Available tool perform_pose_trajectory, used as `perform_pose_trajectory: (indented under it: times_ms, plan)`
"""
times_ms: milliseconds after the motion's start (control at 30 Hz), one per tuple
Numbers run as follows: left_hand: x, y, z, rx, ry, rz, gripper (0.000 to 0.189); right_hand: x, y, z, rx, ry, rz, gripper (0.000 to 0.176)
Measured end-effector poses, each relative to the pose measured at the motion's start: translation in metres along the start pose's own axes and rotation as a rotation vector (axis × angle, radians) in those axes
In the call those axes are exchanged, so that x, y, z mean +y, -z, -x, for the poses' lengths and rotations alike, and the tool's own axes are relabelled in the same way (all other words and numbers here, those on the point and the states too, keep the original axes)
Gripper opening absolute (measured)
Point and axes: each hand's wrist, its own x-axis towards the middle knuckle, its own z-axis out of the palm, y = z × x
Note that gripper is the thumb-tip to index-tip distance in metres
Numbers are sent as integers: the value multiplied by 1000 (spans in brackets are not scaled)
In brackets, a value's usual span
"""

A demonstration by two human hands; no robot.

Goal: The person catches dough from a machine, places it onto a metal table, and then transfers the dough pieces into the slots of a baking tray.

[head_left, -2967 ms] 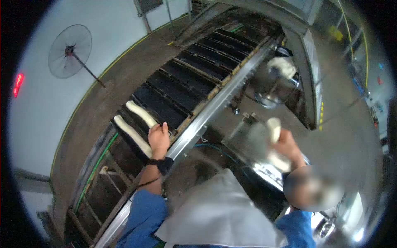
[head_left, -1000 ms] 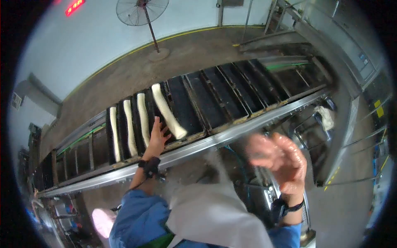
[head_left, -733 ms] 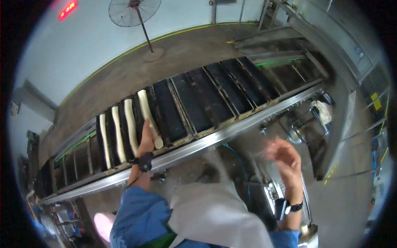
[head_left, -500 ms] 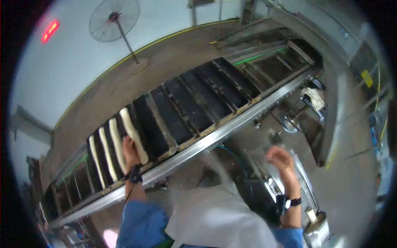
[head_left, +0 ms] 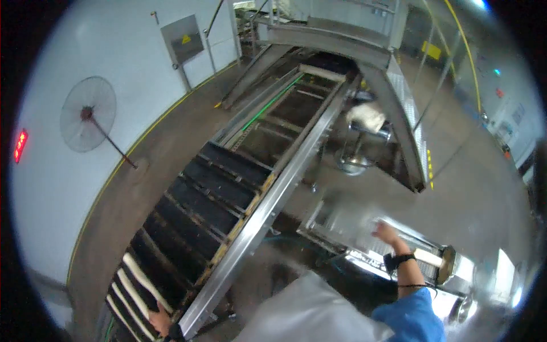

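Where the left hand [head_left: 161, 321] sits at the bottom edge, it touches the near end of a dough strip [head_left: 145, 283] in the black conveyor trays [head_left: 219, 182]; grip can't be told. Right hand [head_left: 385, 232] is blurred over the steel machine [head_left: 342, 219], so its openness is unclear.

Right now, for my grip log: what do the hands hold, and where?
Left hand touches a dough strip's near end; grip cannot be told. Right hand looks empty.

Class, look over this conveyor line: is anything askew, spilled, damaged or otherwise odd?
Nothing stands out. The dough strips lie side by side in the dark trays by the left hand; the right hand is blurred.
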Motion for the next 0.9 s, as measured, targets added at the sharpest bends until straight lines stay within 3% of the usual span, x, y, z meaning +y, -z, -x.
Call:
perform_pose_trajectory:
  times_ms: [33,67,100,133,200,233,267,367,467,500,533,567,633,667,733,800,867,900]
  plan:
    - [-10,-12,-17,-24,43,-69,80,20,2,6,113,-45,21,58]
    - [-49,-53,-51,155,-47,-55,80,35,7,16,129,-56,19,58]
    - [-39,-49,-48,154,-59,-45,80,50,14,24,118,-189,134,56]
    - [-58,-56,-53,97,-29,-11,81,59,1,41,117,-318,252,55]
    - [-66,-43,-46,-9,40,23,86,75,13,61,-89,-559,271,58]
    - [-74,-47,-66,-74,183,-62,84,86,2,73,-114,-581,281,56]
    - [-76,-50,-64,-71,190,-58,84,84,2,82,-138,-600,294,54]
    - [-57,-28,-26,-65,192,-38,78,73,-7,94,91,-477,376,45]
    - [-49,0,3,-54,194,-33,73,59,-1,105,151,-436,425,44]
    - [-79,-16,-19,-259,-266,-475,57,54,4,108,146,-425,430,44]
    - [-78,-27,-22,-264,-251,-474,57,44,11,111,115,-444,434,39]
    - [-77,-39,-24,-121,-39,-310,51,36,16,109,84,-461,441,35]
    - [-43,-21,1,-33,198,-139,50,33,9,109,118,-461,477,27]
    - [-18,-4,19,-88,222,-130,57,36,6,109,107,-434,508,27]
    - [-35,-35,8,-50,173,-93,57,64,-18,103,147,-396,610,35]
    - [6,-6,38,-3,135,-26,56,29,-9,106,62,-449,659,33]
    - [-6,-25,21,0,-32,0,46,44,-24,99,117,-464,690,33]
    - [10,-15,33,-33,-39,-28,46,21,-12,100,37,-447,631,31]
